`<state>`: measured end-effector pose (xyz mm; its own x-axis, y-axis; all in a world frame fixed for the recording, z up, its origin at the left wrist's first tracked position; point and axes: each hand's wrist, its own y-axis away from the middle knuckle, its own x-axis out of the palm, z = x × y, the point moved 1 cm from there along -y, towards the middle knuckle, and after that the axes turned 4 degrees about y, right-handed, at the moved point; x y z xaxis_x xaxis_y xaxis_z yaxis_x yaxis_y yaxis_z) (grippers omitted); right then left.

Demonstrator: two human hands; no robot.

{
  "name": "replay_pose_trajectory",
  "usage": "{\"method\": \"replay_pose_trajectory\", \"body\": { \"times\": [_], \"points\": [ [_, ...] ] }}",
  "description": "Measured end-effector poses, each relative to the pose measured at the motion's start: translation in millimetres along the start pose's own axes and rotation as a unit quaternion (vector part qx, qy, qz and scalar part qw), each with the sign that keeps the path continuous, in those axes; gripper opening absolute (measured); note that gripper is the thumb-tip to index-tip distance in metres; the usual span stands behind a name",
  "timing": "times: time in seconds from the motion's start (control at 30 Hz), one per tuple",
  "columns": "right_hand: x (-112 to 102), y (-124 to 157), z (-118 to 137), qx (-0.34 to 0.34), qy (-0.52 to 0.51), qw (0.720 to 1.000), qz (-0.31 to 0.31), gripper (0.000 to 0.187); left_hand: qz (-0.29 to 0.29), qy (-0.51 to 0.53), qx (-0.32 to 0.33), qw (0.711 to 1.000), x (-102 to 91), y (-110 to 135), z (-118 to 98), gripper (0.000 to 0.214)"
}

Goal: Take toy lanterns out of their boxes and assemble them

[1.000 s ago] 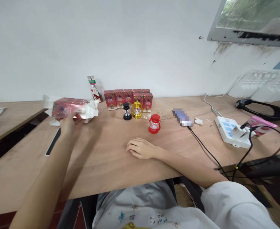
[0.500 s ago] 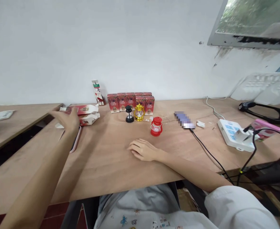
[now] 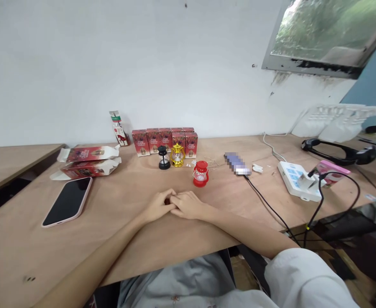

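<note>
My left hand rests on the table, its curved thumb and finger apart with a small gap between them. Its fingertips touch my right hand, which lies palm down with loosely bent fingers. No object shows in either hand. Just beyond them stands a small red lantern with a wire handle. A black lantern and a gold lantern stand upright farther back, in front of several red boxes.
Two opened red cartons lie at left, near a phone. Another phone with a black cable lies right of the lanterns. A power strip, a pink box and a black headset occupy the right side.
My left hand has come from beside the opened cartons at left to the middle, against my right hand. The phone at left is now uncovered. My right hand stays on the table.
</note>
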<state>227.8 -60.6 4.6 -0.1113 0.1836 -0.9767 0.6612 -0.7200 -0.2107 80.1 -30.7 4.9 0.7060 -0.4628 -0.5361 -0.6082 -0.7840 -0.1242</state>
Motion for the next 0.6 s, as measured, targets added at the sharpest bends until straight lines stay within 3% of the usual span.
{"method": "replay_pose_trajectory", "body": {
  "times": [0.27, 0.6],
  "points": [
    [-12, -1, 9, 0.005, 0.021, 0.995, 0.096, 0.035, 0.043, -0.058, -0.003, 0.997, -1.0, 6, -2, 0.011],
    [-14, -2, 9, -0.006, 0.035, 0.993, 0.113, 0.037, 0.054, -0.053, -0.006, 0.997, 0.1, 4, 0, 0.015]
  ]
}}
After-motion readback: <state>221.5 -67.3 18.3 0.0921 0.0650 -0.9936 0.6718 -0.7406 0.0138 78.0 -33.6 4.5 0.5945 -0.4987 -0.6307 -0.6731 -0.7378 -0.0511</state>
